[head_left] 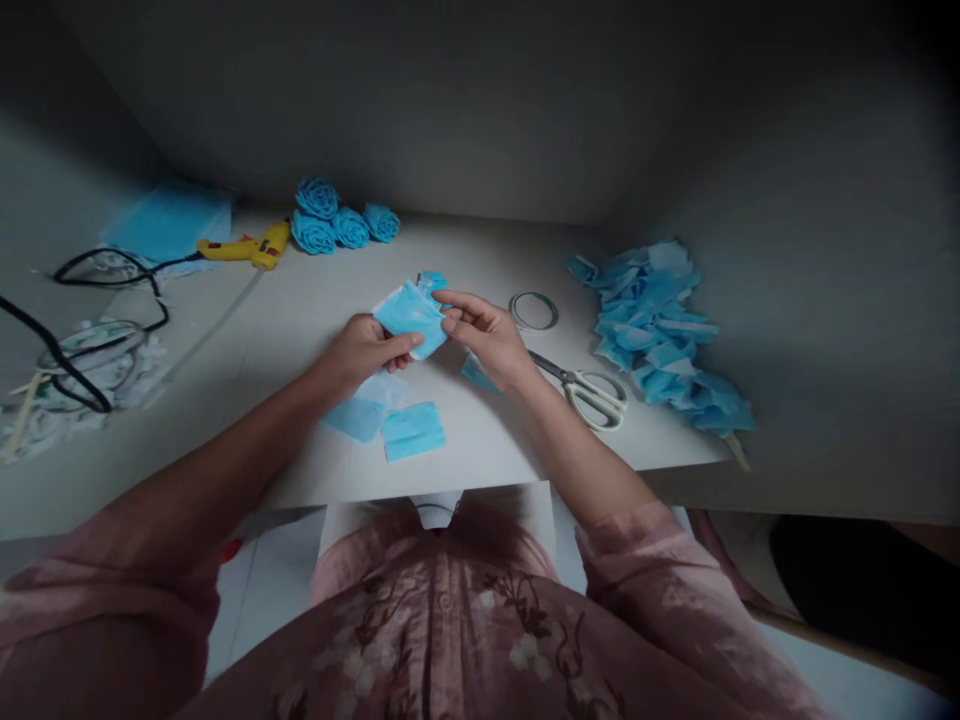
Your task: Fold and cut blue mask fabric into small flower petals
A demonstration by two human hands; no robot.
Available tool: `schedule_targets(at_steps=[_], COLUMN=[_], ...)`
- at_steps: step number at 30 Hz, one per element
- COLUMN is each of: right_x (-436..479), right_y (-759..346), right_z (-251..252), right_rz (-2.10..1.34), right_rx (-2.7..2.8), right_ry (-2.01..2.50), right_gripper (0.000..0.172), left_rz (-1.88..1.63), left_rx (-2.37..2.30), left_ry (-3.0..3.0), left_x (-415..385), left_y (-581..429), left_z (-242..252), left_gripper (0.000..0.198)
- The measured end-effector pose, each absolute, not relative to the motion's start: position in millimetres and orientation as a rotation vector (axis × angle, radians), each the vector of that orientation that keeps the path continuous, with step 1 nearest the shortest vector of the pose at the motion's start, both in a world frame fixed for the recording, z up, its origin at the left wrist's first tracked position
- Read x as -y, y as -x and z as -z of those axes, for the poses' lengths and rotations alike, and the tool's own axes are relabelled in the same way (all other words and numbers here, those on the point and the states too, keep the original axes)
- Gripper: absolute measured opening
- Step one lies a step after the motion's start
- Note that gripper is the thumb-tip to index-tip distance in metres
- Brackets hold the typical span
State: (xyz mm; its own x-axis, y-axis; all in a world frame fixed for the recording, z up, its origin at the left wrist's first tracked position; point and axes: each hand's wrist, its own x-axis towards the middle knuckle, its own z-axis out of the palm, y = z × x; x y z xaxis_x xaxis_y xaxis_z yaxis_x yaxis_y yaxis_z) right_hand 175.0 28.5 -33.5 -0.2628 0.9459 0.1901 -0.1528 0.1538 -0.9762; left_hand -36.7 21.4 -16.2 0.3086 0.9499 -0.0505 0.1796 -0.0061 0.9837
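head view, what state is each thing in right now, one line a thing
Blue piece: held in the left hand, right hand at its edge
Glue gun: lying down, cord attached, on or off not visible
Scissors: lying flat, blades partly hidden, open or closed unclear
Ring: lying flat
Four blue rosettes: rolled, bunched together
Blue heap: loose, crumpled
Blue rectangle: lying flat

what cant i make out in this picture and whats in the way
All in the head view:
1. Left hand: some fingers hidden behind the blue sheet.
2. Small blue piece: partly hidden by the blue sheet.
3. Blue scrap: partly covered by the right hand.
4. Black cord: cut off by the left edge.
5. Black shape: too dark to identify.
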Motion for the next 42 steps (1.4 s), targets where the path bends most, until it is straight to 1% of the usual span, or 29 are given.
schedule_targets(at_steps=[3, 9, 16, 24, 29, 32, 38, 42], right_x=[-29, -27, -24, -24, -21, -20, -23, -24], right_y=[-177, -181, -181, -180, -180, -180, -179, -180], right_z=[30, 24, 17, 18, 17, 16, 20, 22], right_rz=[-1.351, -1.378, -1.506, -1.435, -1.472, -1.454, -1.301, -1.218], right_rx=[1.367, 1.308, 1.210, 1.255, 1.271, 1.255, 1.340, 1.369], right_ry=[0.834, 0.838, 0.804, 0.910, 0.894, 0.895, 0.951, 0.919], right_gripper=[0.055, 0.045, 0.046, 0.052, 0.045, 0.042, 0.052, 0.049], left_rz=[-0.895, -0.928, -0.950, -0.914, -0.916, -0.954, -0.933, -0.914], left_rx=[-1.138, -1.158, -1.123, -1.145, -1.147, -1.146, -1.179, -1.306], left_ry=[-1.420, -1.391, -1.361, -1.377, -1.406, -1.383, -1.409, -1.420], left_x=[-22, -21, -23, -25, -23, -24, -23, -22], left_y=[37, 37, 39, 39, 37, 37, 36, 32], left_z=[12, 9, 13, 16, 15, 16, 14, 10], left_gripper=[0.031, 0.022, 0.027, 0.028, 0.030, 0.028, 0.028, 0.030])
